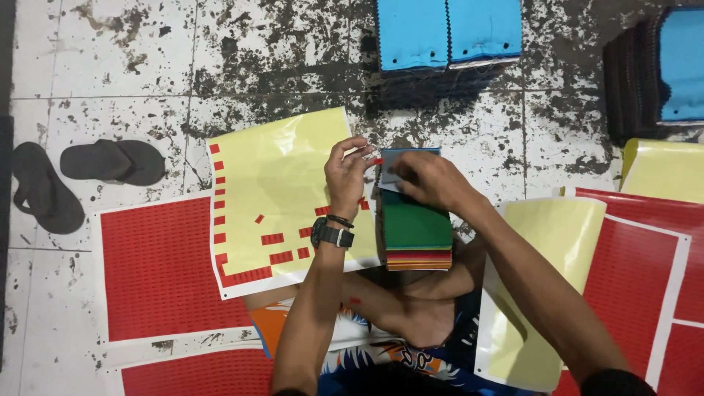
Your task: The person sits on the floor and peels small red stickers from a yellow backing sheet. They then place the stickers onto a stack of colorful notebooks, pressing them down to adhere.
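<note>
Fabric swatches in one stack [415, 231] lie on the person's lap above the tiled floor [132, 51], green on top with red, orange and darker layers showing at the near edge. The right hand [431, 178] rests on the far end of the stack, its fingers [402, 170] pressed down on a pale grey swatch [389, 179]. The left hand [347, 176], with a black watch [331, 235] on the wrist, is just left of the stack, its fingers [361, 155] pinched shut on a small red sticker [378, 160] at the stack's far left corner.

Left of the stack lies one yellow backing sheet [275, 183] with red stickers along its left and near edges and a few scattered ones. Further left and nearer lie two full red sticker sheets [161, 268]. Right of the stack lies a second, bare yellow sheet [546, 242], with more red sheets [638, 271] beyond it and a third yellow sheet [664, 169] farther away on the right.

Beyond the stack on the floor sit two blue-topped piles of fabric [447, 33] side by side, and a further dark pile with a blue top [656, 70] at far right. Two black sandals [81, 172] lie well to the left.
</note>
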